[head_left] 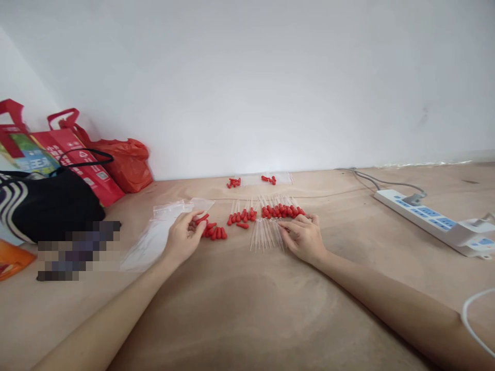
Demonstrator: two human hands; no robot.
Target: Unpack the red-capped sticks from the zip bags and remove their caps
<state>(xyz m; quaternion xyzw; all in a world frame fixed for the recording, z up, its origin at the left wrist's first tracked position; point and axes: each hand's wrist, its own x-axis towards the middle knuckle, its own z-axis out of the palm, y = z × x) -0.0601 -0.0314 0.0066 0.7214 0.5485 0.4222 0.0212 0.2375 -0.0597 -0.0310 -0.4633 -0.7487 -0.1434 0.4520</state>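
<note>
My left hand (pixel 183 234) pinches a red rubber bulb (pixel 202 219) between thumb and fingers, above a small pile of loose red bulbs (pixel 218 233). My right hand (pixel 307 238) is closed, its fingertips at the upper end of a fanned row of clear thin dropper tubes (pixel 263 236). It seems to pinch one tube there, though little of that tube shows. Just behind lie droppers with red bulbs fitted (pixel 284 211), their clear stems pointing to the wall. A smaller group of bulbed droppers (pixel 242 215) lies to their left, with a single bulb (pixel 242 225) in front.
Clear plastic bags (pixel 154 232) lie left of my left hand. By the wall is another bag (pixel 251 179) with red bulbs on it. Shopping bags (pixel 77 159) and a black bag (pixel 50 203) stand at left; a white power strip (pixel 433 219) with cables lies at right.
</note>
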